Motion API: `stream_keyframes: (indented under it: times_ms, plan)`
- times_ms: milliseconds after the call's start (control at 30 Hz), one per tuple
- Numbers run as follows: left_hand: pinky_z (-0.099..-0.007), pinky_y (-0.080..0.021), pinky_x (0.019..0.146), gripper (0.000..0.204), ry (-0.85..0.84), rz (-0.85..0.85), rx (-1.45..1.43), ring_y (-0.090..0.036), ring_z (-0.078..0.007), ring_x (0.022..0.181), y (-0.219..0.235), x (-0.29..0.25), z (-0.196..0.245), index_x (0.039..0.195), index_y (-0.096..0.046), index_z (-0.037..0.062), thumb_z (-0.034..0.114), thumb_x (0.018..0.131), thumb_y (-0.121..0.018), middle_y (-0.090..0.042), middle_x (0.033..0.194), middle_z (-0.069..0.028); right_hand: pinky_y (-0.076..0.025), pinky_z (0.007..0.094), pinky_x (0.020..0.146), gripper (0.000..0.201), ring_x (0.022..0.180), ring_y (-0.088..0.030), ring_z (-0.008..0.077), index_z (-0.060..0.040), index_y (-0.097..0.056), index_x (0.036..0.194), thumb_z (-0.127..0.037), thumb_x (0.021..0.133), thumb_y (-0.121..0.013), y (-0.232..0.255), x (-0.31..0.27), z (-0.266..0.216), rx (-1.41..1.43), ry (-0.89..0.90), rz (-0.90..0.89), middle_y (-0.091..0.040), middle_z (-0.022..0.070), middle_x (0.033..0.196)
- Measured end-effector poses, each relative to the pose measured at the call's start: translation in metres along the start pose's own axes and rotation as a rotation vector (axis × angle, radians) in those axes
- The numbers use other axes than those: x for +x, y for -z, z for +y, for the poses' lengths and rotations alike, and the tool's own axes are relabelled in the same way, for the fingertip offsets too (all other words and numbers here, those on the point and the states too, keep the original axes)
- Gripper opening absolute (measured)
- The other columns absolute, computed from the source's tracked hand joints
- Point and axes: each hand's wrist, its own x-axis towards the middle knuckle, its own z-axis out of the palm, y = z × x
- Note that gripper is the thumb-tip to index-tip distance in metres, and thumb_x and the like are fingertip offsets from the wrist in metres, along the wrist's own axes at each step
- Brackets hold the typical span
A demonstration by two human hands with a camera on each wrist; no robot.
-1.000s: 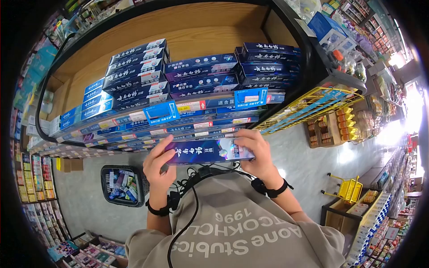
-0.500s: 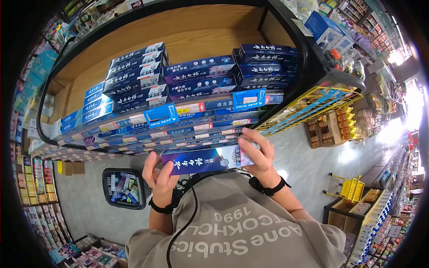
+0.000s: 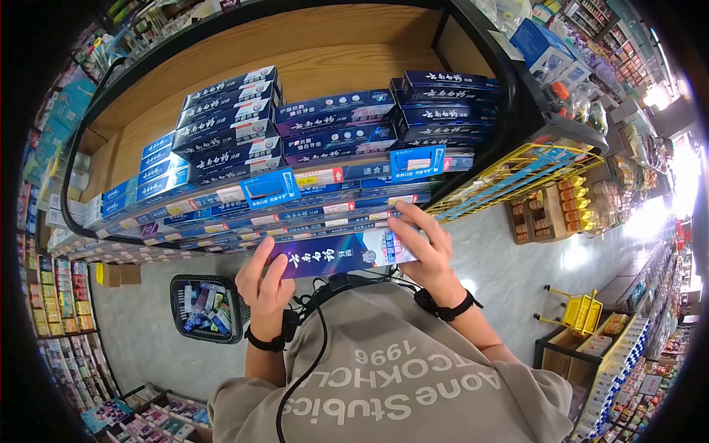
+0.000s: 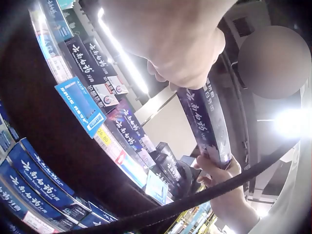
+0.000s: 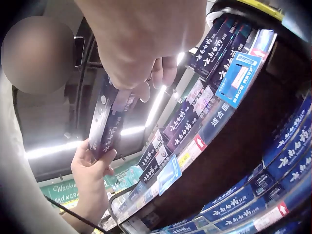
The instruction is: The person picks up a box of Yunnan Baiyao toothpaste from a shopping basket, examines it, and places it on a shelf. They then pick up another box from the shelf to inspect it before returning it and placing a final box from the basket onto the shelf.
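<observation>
A long dark blue and purple toothpaste box [image 3: 325,255] is held level in front of the chest, its printed face turned up. My left hand [image 3: 264,284] grips its left end and my right hand [image 3: 427,255] its right end, thumb and fingers at the edges. In the left wrist view the toothpaste box [image 4: 202,119] runs from the near left hand [image 4: 175,53] down to the right hand [image 4: 224,187]. The right wrist view shows the box [image 5: 108,122] between the near right hand [image 5: 146,44] and the left hand [image 5: 91,170].
Stacks of similar toothpaste boxes [image 3: 225,122] fill the front of the wooden shelf [image 3: 347,63] ahead, with price tags along its edge. On the floor at left stands a black basket [image 3: 174,310] holding several packages. A yellow wire rack [image 3: 502,177] hangs at the shelf's right end.
The toothpaste box dipped and tilted, right end higher, half a second ago. Now it is slightly higher again, with more of the white right end showing than at first. Both hands keep hold.
</observation>
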Motion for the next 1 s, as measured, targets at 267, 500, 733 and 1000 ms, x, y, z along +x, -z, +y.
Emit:
stream_keyframes:
  times_ms: [267,500,733,1000]
  plan:
    - [-0.0420,-0.061,0.087,0.030,0.087,0.054,-0.025,-0.074,-0.0380,0.100,-0.008,0.011,-0.001,0.107,-0.068,0.0003,-0.010,0.079,-0.071,-0.072,0.118,-0.0241,-0.060,0.0382,0.080,0.072,0.105,-0.071,0.0322,-0.0055,-0.070,0.123,0.010,0.053,-0.069,-0.005,0.005,0.003,0.036,-0.037,-0.052,-0.066,0.0159,0.135]
    - [-0.0323,-0.061,0.080,0.057,0.348,-0.117,-0.215,-0.073,-0.0283,0.102,-0.008,0.021,-0.003,0.132,-0.062,0.0001,-0.008,0.078,-0.074,-0.071,0.121,-0.0205,-0.058,0.0376,0.089,0.077,0.112,-0.068,0.0364,-0.0052,-0.065,0.131,0.013,0.056,-0.069,0.001,0.013,0.000,0.156,-0.165,-0.139,-0.062,0.0157,0.139]
    - [-0.0213,-0.048,0.057,0.081,0.947,-0.213,-0.814,-0.067,-0.0131,0.080,-0.004,0.039,-0.007,0.153,-0.039,0.0011,-0.001,0.081,-0.075,-0.069,0.115,-0.0142,-0.056,0.0343,0.094,0.088,0.125,-0.060,0.0216,-0.0084,-0.046,0.153,0.010,0.075,-0.081,0.004,0.010,0.003,0.685,-0.756,-0.278,-0.054,0.0110,0.146]
    - [-0.0226,-0.040,0.050,0.036,1.223,-0.239,-1.080,-0.057,-0.0086,0.067,-0.016,0.014,-0.017,0.129,-0.064,-0.0025,0.020,0.102,-0.062,-0.069,0.104,-0.0072,-0.055,0.0318,0.095,0.084,0.115,-0.065,0.0192,-0.0094,-0.045,0.153,0.004,0.080,-0.083,0.005,0.008,0.011,0.812,-0.750,-0.323,-0.059,0.0081,0.139]
